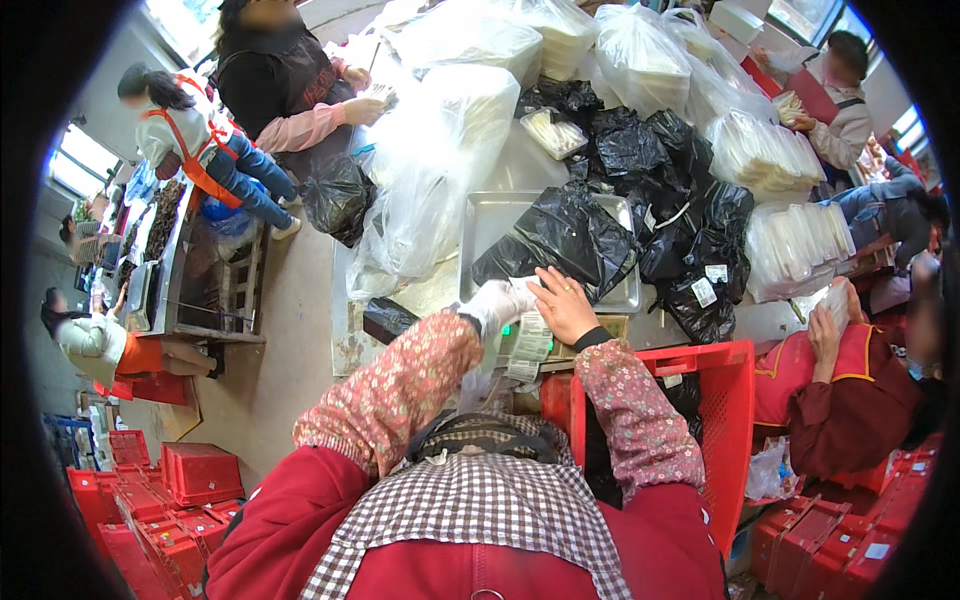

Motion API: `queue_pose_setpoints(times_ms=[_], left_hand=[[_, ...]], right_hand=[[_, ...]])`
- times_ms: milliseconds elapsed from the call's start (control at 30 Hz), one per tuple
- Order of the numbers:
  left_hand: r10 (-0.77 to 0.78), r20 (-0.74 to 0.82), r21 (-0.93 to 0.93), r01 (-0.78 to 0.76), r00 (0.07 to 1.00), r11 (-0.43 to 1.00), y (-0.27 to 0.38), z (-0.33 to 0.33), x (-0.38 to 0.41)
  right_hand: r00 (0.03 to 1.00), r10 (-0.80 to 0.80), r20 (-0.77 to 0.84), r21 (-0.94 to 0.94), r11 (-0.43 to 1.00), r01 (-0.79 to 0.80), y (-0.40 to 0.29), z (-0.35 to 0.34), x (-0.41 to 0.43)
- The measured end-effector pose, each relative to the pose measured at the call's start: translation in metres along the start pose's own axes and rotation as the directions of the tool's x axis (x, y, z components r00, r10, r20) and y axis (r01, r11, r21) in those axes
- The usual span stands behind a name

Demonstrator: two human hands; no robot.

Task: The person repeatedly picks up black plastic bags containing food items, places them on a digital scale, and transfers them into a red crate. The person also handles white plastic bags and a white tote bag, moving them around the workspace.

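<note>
My left hand [496, 306], in a white glove, is at a strip of printed white labels [533, 337] near the front edge of the table; its fingertips meet the label at the strip's upper end. Bare and with spread fingers, my right hand [564, 304] touches that same end from the right, a ring on one finger. Just beyond both hands, a black plastic bag [566, 236] lies in a shallow metal tray [466, 225]. Whether my left fingers pinch the label is hard to see.
A red plastic crate [739, 442] stands at my right against the table. Clear bags of pale trays [645, 64] and black bags [675, 217] crowd the table. One person [292, 82] works across at the left, another [847, 390] close at the right. Red crates [199, 472] are stacked at the lower left.
</note>
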State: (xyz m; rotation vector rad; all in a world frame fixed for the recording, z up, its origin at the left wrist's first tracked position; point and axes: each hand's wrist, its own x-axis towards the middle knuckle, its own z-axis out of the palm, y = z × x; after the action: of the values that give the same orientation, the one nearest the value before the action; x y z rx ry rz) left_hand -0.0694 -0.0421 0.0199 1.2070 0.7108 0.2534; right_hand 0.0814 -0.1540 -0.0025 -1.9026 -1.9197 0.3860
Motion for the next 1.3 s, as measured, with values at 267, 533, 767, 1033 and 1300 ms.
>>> queue_pose_setpoints(times_ms=[267,533,767,1033,1300], left_hand=[[-0.23,0.05,0.112,0.223,0.972,0.968,-0.005,0.009,-0.082],[-0.098,0.339,0.219,0.022,0.936,0.975,0.02,-0.003,-0.088],[0.311,0.369,0.465,-0.464,0.876,0.754,0.049,-0.004,-0.071],[0.35,0.34,0.385,-0.469,0.873,0.795,0.05,0.004,-0.053],[0.172,0.079,0.382,-0.189,0.982,0.905,0.021,-0.004,-0.043]], right_hand=[[0.984,-0.055,-0.172,0.053,0.996,0.065,0.006,-0.016,0.0],[0.934,0.172,-0.312,0.417,0.909,-0.028,0.006,-0.012,0.017],[0.921,0.328,-0.211,0.639,0.759,-0.124,0.018,-0.007,0.016],[0.912,0.411,-0.005,0.779,0.574,-0.254,0.036,0.005,0.02],[0.824,0.531,-0.199,0.655,0.697,-0.292,0.045,-0.002,0.024]])
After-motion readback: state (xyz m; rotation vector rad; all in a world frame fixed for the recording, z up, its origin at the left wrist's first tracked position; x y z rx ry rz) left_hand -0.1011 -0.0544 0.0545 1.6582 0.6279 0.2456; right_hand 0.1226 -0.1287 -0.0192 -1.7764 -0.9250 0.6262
